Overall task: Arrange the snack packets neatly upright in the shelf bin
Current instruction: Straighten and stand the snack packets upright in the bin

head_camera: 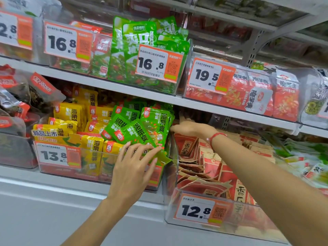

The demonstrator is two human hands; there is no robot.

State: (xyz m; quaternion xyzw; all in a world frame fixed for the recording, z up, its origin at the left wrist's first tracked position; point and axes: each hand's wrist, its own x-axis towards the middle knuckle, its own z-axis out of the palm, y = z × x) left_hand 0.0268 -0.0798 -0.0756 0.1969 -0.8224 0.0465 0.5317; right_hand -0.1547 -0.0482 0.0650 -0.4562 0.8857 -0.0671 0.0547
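Note:
Several green snack packets (142,126) stand and lean in a clear plastic shelf bin (58,172) on the middle shelf, next to yellow packets (71,114) on their left. My left hand (134,162) lies with spread, straight fingers on the front green packets near the bin's front wall. My right hand (188,127) reaches behind the green stack at its right edge; its fingertips are hidden by the packets, so its hold is unclear. A red cord bracelet circles that wrist.
A clear bin of red-and-tan packets (209,167) stands right of the green ones, tagged 12.8 (196,210). The shelf above (159,96) holds bins of green (131,50) and red (257,93) packets. Dark packets (16,96) fill the far left.

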